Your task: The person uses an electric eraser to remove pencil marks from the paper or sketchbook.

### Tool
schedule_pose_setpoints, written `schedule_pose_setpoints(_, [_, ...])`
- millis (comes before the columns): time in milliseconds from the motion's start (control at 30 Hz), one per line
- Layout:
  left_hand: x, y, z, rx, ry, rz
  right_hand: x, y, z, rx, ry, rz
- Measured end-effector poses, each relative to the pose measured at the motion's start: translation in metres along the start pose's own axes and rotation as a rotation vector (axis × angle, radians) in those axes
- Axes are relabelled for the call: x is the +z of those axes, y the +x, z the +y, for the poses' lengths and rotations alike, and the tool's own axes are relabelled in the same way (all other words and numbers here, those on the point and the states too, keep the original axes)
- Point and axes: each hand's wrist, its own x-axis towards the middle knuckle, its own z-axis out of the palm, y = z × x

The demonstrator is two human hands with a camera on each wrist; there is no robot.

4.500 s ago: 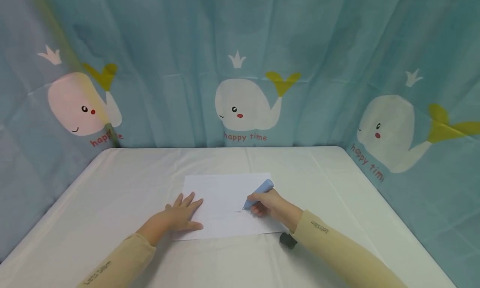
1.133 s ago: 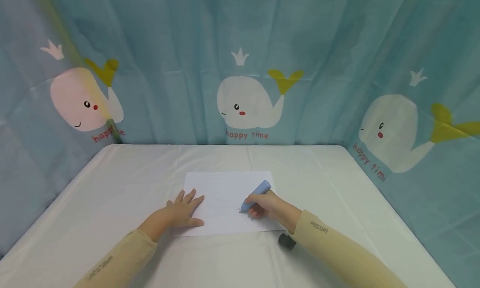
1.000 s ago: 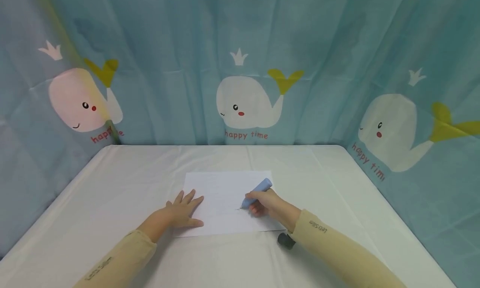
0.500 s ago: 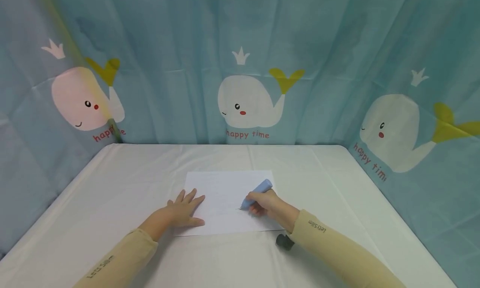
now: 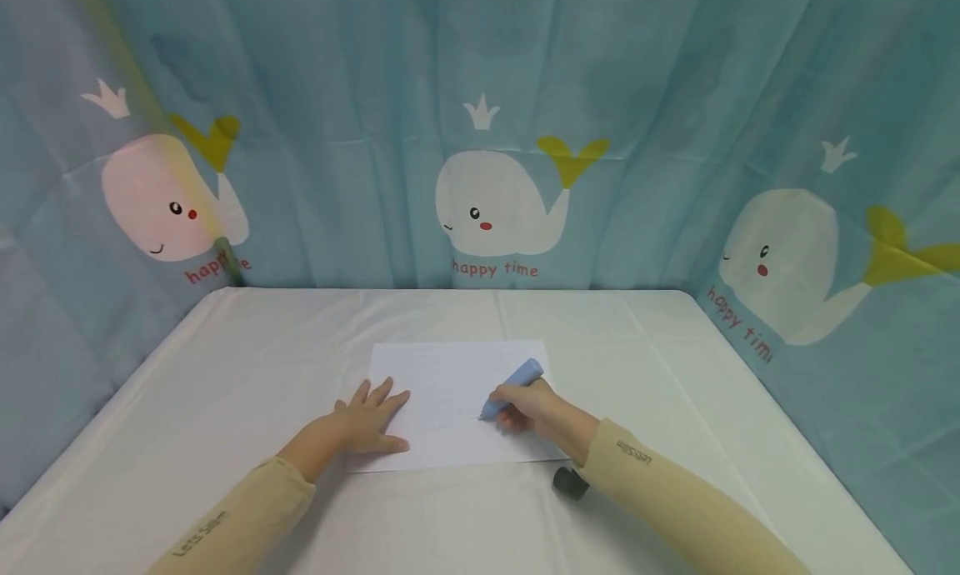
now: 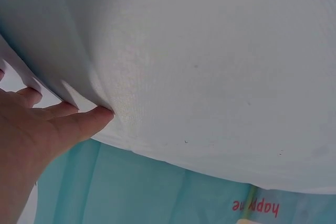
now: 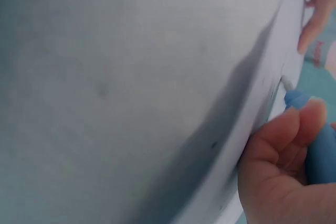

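A sheet of white paper (image 5: 442, 371) lies on the white-covered table, with faint marks near the pen tip. My left hand (image 5: 363, 425) rests on its left edge, fingers spread and straight; in the left wrist view the fingertips (image 6: 105, 113) press down on the surface. My right hand (image 5: 534, 406) pinches a thick light-blue pen (image 5: 525, 373) between thumb and fingers, the barrel slanting up to the right. Its thin tip meets the paper right of the middle. The right wrist view shows the blue pen (image 7: 321, 153) and its greyish tip close over the sheet.
A small black cylindrical object (image 5: 570, 482) lies just below the paper, partly behind the right sleeve (image 5: 667, 496). The table (image 5: 247, 350) is bordered at the back and sides by a blue curtain (image 5: 337, 183) printed with whales.
The pen in my right hand has made small shifts, its tip now slightly left of where it was at first. My left hand stays on the paper. The head view has tilted a little.
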Motion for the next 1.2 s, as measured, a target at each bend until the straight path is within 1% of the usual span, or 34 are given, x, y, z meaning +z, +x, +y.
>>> schedule_pose_setpoints(133, [-0.0014,-0.0025,0.004,0.002,0.018,0.004,-0.0011,0.0007,0.0008,-0.013,0.0,-0.023])
schedule_pose_setpoints(233, [-0.0015,-0.0025,0.0048,0.006,0.029,0.005,-0.0019,0.0007,0.0004,-0.023,0.009,-0.01])
schedule_pose_setpoints(400, [-0.0026,-0.0039,0.0067,0.004,0.018,0.005,-0.0004,-0.0005,-0.0005,-0.015,-0.006,0.007])
schedule_pose_setpoints(567, [-0.0022,-0.0037,0.007,0.001,0.021,0.004,0.0002,-0.0006,-0.0004,-0.018,0.001,0.02])
schedule_pose_setpoints(933, [-0.0009,-0.0021,0.0044,0.004,0.016,0.008,0.0016,-0.0011,-0.0012,-0.024,0.0,0.013])
schedule_pose_setpoints(1200, [-0.0003,-0.0027,0.004,0.004,0.015,0.004,0.0017,-0.0013,-0.0012,-0.021,-0.006,-0.022])
